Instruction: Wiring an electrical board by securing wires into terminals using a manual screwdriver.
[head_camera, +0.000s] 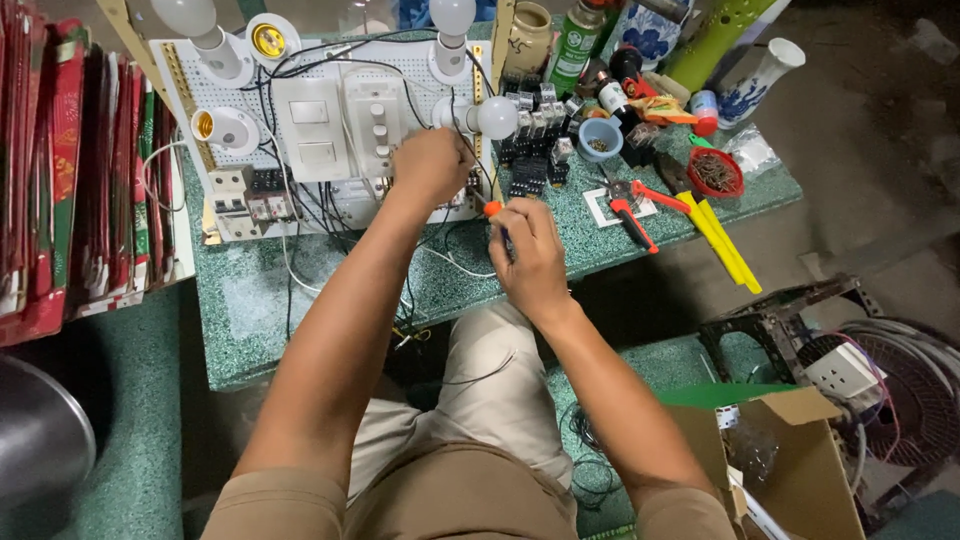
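Far left: red folded packets (40, 170) stand in a row beside the green table (250, 320).
Board: a white pegboard (240, 100) carries two lit-less white bulbs at its top, a third bulb (495, 117) on its right edge, and two empty sockets (272, 40) — black wires cross it.
Left hand (430, 165): curled into a fist on the board's lower right part; what it pinches, I cannot tell.
Right hand (530, 255): closed around an orange-handled screwdriver (493, 209), just beside the board's lower right corner.
Bowls: a small blue bowl (600, 138) holds small dark bits; a red dish (716, 172) holds dark screws.
Tools: red pliers (632, 212) — then a yellow tool (725, 240).
Lower right: an open cardboard box (800, 470), contents unclear.
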